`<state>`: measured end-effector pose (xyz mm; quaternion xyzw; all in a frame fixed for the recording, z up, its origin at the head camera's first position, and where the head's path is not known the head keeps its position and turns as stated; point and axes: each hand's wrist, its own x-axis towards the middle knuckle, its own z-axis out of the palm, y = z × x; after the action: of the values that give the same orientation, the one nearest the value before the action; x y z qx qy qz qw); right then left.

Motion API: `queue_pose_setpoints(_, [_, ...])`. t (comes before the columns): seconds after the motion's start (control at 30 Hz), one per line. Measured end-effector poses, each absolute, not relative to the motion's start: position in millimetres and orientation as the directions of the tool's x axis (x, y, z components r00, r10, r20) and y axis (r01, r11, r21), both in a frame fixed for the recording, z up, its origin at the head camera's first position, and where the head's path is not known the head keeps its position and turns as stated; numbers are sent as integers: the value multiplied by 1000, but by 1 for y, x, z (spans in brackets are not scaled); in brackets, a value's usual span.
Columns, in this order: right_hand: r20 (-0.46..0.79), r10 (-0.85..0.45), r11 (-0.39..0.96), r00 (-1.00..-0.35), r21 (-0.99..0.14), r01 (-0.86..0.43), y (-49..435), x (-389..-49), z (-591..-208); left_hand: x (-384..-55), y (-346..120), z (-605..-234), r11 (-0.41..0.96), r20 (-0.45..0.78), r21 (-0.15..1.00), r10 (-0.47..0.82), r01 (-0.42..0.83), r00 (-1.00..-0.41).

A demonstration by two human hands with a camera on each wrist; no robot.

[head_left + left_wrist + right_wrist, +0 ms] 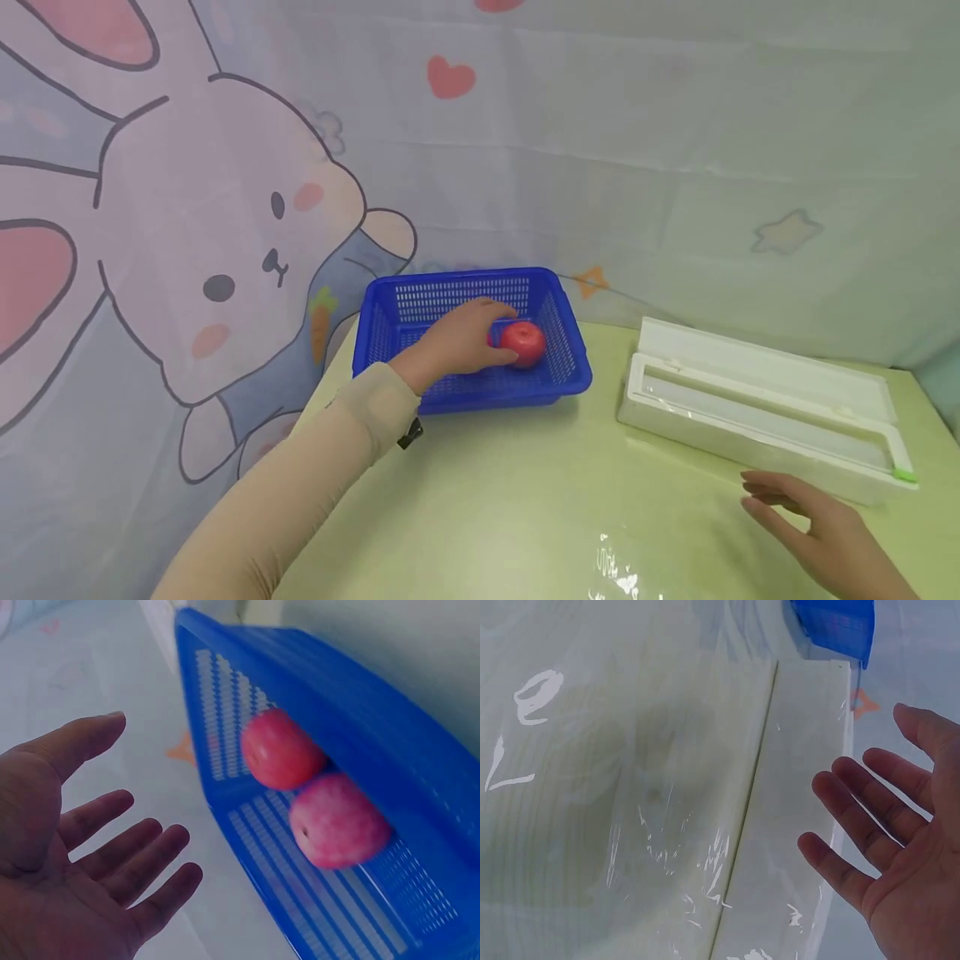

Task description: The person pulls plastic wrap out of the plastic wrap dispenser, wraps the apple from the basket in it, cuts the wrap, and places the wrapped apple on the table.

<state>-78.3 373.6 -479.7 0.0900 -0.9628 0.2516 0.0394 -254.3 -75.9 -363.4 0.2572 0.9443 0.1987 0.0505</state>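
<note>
My left hand (467, 337) reaches over a blue plastic basket (542, 395), its thumb and fingertips close to a red apple (523, 343). In the left wrist view that hand (97, 877) has spread fingers and an empty palm. Two apples sit side by side inside the basket there, a plain red apple (279, 750) and a speckled pinkish apple (339, 823). From the head, my left hand mostly covers one of them. My right hand (821, 533) hovers near the front of a white box, fingers loosely bent and holding nothing.
The long white box (742, 450) stands at the right with its lid (765, 367) tipped back and a green tab (905, 475) at one corner. A pale green table (525, 492) carries everything. Behind it hangs a printed cloth (562, 150) with a rabbit.
</note>
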Motion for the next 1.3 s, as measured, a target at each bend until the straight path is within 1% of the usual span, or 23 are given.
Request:
queue_pose_setpoints(0.13, [138,-152,843,-979,-499,-202,369,-79,-477,-274,-88,-369,822,-38,376,475,428,-879])
queue_pose_setpoints(0.3, [159,-151,828,-976,-518,-212,361,-78,-476,-293,-99,-377,813,-63,418,470,405,-880])
queue_pose_setpoints(0.4, [123,-143,829,-982,-527,-187,356,-78,-475,-301,-106,-379,812,-88,440,464,383,-881])
queue_pose_setpoints(0.5, [101,-139,817,-985,-551,-171,352,-77,-476,-308,-110,-382,821,-120,437,459,368,-880])
queue_pose_setpoints(0.63, [115,-139,795,-984,-580,-180,345,-73,-480,-318,-115,-389,846,-174,408,440,342,-881])
queue_pose_setpoints(0.77, [141,-137,796,-981,-574,-193,338,-68,-485,-326,-119,-396,871,-220,379,413,313,-884])
queue_pose_setpoints(1.03, [219,-141,770,-966,-588,-245,324,-59,-495,-336,-118,-402,895,-285,365,370,257,-884])
queue_pose_setpoints(1.3, [189,-96,793,-977,-579,-190,313,-50,-502,-340,-118,-410,902,-341,387,335,194,-878])
